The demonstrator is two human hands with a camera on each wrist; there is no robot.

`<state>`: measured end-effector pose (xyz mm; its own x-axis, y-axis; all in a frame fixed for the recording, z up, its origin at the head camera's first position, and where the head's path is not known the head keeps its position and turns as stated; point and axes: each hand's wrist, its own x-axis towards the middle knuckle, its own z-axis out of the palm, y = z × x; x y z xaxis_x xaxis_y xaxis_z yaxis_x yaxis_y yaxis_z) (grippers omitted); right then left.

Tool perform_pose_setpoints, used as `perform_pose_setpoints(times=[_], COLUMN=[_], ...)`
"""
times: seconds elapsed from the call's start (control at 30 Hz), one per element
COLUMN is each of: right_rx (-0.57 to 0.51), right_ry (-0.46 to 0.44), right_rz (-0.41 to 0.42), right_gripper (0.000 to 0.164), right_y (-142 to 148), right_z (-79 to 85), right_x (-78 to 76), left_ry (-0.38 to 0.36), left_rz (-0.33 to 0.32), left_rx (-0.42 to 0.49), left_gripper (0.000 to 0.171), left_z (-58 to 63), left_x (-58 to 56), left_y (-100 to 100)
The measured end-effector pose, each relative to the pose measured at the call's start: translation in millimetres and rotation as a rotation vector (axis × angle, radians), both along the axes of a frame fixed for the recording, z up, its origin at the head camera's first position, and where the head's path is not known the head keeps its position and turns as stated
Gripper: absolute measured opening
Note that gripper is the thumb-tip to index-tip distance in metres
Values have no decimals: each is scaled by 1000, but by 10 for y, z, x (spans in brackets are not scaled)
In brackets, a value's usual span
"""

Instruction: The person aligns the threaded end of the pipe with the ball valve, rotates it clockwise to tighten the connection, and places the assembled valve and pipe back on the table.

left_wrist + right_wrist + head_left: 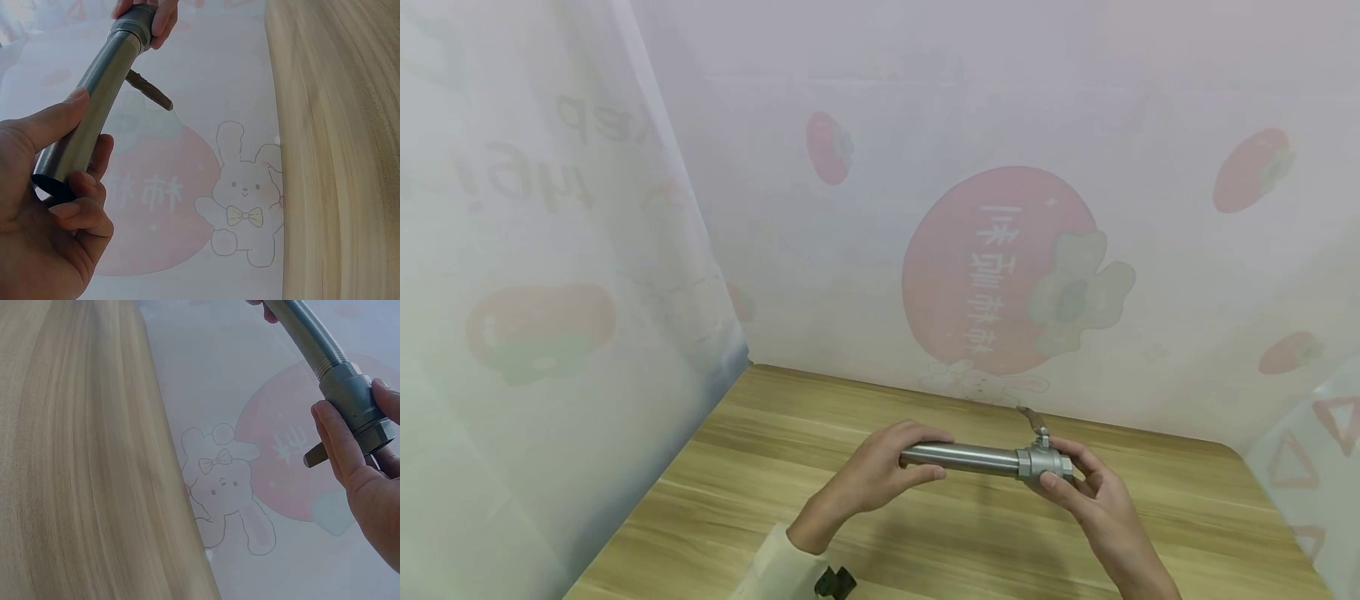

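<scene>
Held up over the wooden table is a steel pipe (966,457) joined to a ball valve (1042,463). My left hand (880,468) grips the pipe near its free, hollow end, thumb on one side and fingers on the other. At the opposite end my right hand (1093,492) holds the valve body between thumb and fingers. The valve's brownish lever handle (1032,419) points away toward the back wall. Threads (128,39) show on the pipe where it enters the valve's hex collar in the left wrist view.
The wood-grain table (760,500) spreads under both hands. A pale printed curtain (865,292) with persimmon pictures stands along its back edge, and another curtain (550,333) hangs at the left. A black wrist strap piece (835,582) sits by the left sleeve.
</scene>
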<state>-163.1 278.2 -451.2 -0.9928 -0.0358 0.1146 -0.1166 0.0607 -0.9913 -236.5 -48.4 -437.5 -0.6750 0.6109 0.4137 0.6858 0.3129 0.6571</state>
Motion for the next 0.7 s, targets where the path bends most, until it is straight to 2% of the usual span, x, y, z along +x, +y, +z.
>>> perform_pose_setpoints(times=[0.2,0.7], right_rx=[-23,-43], right_ry=[18,32], right_rz=[13,19], right_gripper=[49,48], right_y=[-6,-16], right_z=[-7,-19], right_x=[1,-5], left_ry=[-27,-39], left_rz=[16,15], left_rx=[7,20], left_gripper=[40,42], left_z=[-10,-20], left_x=[1,5], left_y=[1,14])
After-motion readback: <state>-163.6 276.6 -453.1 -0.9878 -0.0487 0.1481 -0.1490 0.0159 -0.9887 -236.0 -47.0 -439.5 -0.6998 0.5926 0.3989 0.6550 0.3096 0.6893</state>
